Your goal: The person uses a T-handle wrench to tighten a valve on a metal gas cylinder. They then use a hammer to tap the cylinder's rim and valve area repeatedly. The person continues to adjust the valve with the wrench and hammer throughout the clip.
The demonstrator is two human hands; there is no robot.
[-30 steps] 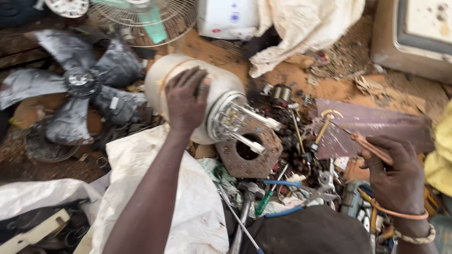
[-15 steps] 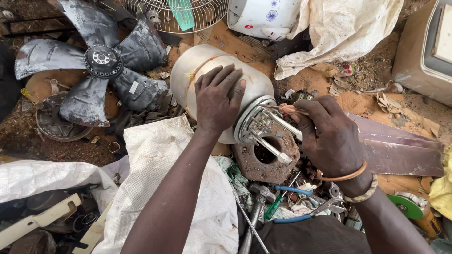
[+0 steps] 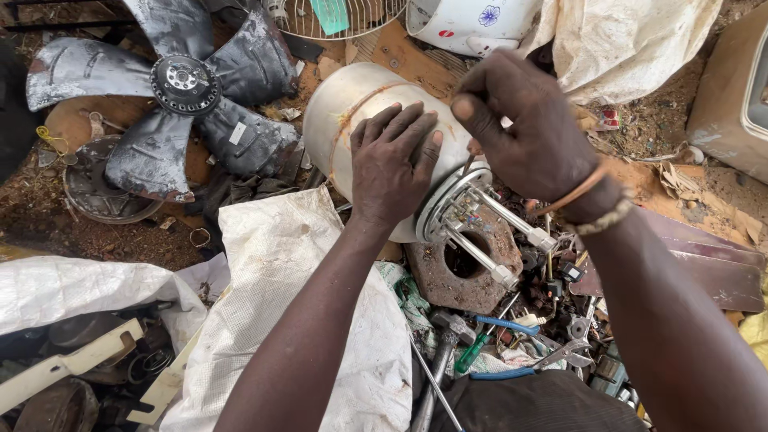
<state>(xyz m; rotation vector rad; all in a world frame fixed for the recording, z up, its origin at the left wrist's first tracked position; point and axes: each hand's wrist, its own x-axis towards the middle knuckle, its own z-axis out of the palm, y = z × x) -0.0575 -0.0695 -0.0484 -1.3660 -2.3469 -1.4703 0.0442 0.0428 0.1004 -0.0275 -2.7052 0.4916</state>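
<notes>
Your left hand (image 3: 392, 164) lies flat, open, on metal drum (image 3: 352, 120); right hand (image 3: 528, 128) pinched near its rim, grip unclear. Fan blade (image 3: 160, 88) left, white sack (image 3: 272, 264) below, rusty block (image 3: 456, 276) under drum's rods.

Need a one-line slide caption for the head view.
Left hand flat on a metal cylinder, right hand at its rodded end, amid scrap.

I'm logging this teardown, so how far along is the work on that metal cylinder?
Done: the metal cylinder lies on its side, its end with protruding rods exposed over a rusty block. In hand: the left hand presses the cylinder flat while the right hand works at the end ring; any tool there is hidden. Left: the rods and ring are not yet off.
</notes>
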